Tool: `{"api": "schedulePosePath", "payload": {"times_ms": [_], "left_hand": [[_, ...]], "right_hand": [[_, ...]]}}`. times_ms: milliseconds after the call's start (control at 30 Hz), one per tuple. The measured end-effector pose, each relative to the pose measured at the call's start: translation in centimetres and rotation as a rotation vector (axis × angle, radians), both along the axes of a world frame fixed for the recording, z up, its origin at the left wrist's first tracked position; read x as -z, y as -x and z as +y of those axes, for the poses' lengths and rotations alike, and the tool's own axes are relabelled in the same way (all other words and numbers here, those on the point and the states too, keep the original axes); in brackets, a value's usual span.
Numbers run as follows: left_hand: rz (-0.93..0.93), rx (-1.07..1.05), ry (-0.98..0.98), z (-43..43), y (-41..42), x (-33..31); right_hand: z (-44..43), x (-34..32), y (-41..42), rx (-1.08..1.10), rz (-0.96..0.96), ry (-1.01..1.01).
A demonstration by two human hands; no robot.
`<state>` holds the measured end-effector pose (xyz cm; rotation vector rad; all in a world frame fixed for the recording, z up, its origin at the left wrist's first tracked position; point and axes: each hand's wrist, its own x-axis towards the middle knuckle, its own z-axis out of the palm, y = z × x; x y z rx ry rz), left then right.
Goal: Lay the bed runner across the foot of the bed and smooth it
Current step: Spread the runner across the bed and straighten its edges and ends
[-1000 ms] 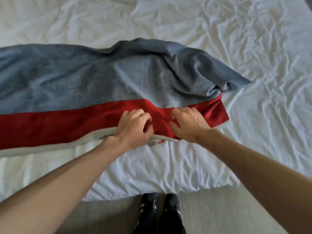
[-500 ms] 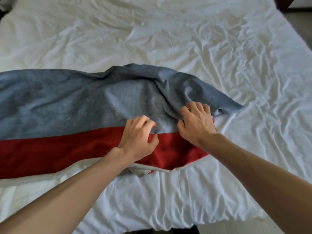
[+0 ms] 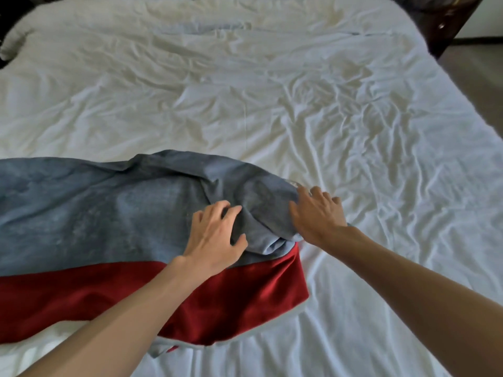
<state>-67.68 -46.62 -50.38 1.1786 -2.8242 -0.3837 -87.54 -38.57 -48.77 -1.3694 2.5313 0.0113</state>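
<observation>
Your left hand (image 3: 215, 235) and right hand (image 3: 317, 213), moved up from the red band, now rest open-fingered, neither grip closed, on the bed runner (image 3: 109, 219), whose bunched end between them on the bed (image 3: 353, 131) still needs unfolding.

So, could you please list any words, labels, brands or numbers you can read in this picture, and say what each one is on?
None: no readable text anywhere in this view.
The runner shows only plain grey and red bands with a pale edge.
The white sheet is unprinted.
The dark furniture at the top right carries no legible mark.
</observation>
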Motion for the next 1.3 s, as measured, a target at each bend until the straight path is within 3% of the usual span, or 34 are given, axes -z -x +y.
{"api": "schedulePosePath", "payload": {"times_ms": [167,333,500,733,1300], "left_hand": [[-0.02,0.002,-0.034,0.0,1.5,0.6],[-0.031,-0.019,-0.041,0.0,1.4,1.1],[-0.053,-0.011,-0.076,0.1,0.7,0.9],[-0.054,-0.042,-0.042,-0.4,1.0,0.7],[-0.061,-0.096,-0.053,1.2,0.4,1.3]], "right_hand": [[-0.1,1.1,2.3,-0.054,-0.083,-0.161],[-1.0,1.9,0.9,-0.142,-0.136,-0.04],[-0.5,1.9,-0.4,-0.258,-0.049,-0.139],[-1.0,0.4,0.6,-0.079,-0.129,0.102],[-0.3,0.8,0.8,-0.102,-0.057,0.143]]}}
